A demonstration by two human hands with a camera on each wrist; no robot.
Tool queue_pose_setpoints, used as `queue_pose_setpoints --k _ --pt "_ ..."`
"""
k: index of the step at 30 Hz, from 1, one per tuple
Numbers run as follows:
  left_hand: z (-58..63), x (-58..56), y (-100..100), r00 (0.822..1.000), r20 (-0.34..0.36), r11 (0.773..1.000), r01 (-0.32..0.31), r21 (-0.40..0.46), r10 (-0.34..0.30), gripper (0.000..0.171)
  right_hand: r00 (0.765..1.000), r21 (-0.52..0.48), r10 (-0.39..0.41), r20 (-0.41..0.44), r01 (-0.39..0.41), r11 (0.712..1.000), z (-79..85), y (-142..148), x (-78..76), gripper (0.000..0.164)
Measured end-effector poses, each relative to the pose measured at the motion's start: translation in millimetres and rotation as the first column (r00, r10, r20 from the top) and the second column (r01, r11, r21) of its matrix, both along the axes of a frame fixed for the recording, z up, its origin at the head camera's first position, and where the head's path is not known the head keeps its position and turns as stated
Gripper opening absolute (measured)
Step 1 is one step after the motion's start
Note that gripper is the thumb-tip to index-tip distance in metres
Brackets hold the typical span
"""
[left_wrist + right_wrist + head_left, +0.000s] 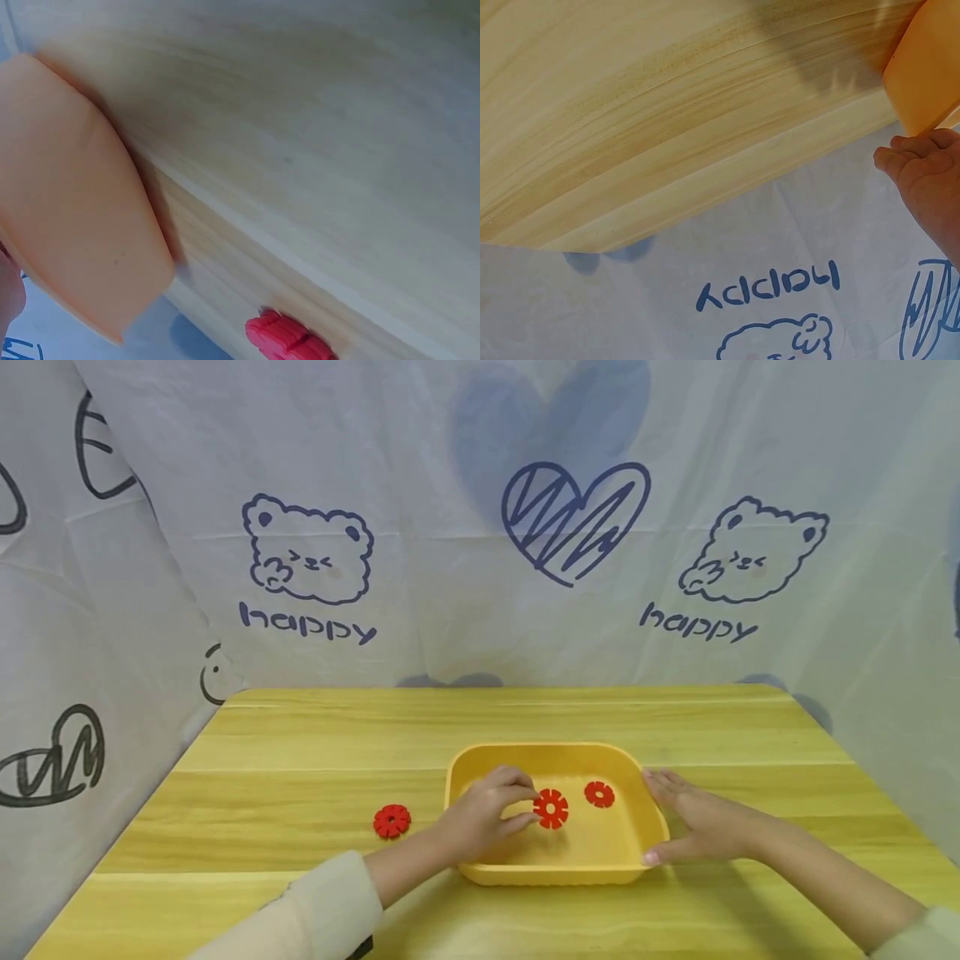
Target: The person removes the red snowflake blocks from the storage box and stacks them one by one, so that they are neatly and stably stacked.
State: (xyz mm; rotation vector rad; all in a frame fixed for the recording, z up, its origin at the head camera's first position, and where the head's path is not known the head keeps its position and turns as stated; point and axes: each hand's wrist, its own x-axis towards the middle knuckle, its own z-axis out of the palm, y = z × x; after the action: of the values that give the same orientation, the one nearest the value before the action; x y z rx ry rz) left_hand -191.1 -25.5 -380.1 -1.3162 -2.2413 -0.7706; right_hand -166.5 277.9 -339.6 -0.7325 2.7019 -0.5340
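Note:
My left hand (487, 810) reaches over the left side of a yellow tray (547, 874). Its thumb and fingers pinch the edge of a red flower-shaped slotted disc (561, 810), whose notched face is tilted up above the tray floor. A second red disc (607, 797) lies flat inside, further back and to the right. My right hand (701, 822) rests against the tray's right end, fingers along the rim and thumb at the front corner. In the right wrist view, fingers (922, 146) lie at the edge of the tray wall (930, 67).
Left of the tray, a small stack of red discs (392, 821) sits on the wooden table (300, 735); its layered side shows in the left wrist view. A white cloth (450, 635) with bear and heart drawings hangs behind the table's back edge.

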Motion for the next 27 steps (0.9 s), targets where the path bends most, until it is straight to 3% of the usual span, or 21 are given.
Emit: queue_pose_setpoints --k 8,27 --pt "1.6 1.0 -6.2 0.999 -0.042 0.998 0.010 0.054 -0.007 0.019 1.000 0.002 -0.007 -0.001 0.007 1.000 0.2 -0.3 0.2 0.108" --pt "1.9 7.2 -31.2 0.998 -0.011 0.994 -0.059 0.095 0.060 0.019 1.000 0.004 -0.012 0.001 0.012 1.000 0.5 -0.7 0.0 0.107"
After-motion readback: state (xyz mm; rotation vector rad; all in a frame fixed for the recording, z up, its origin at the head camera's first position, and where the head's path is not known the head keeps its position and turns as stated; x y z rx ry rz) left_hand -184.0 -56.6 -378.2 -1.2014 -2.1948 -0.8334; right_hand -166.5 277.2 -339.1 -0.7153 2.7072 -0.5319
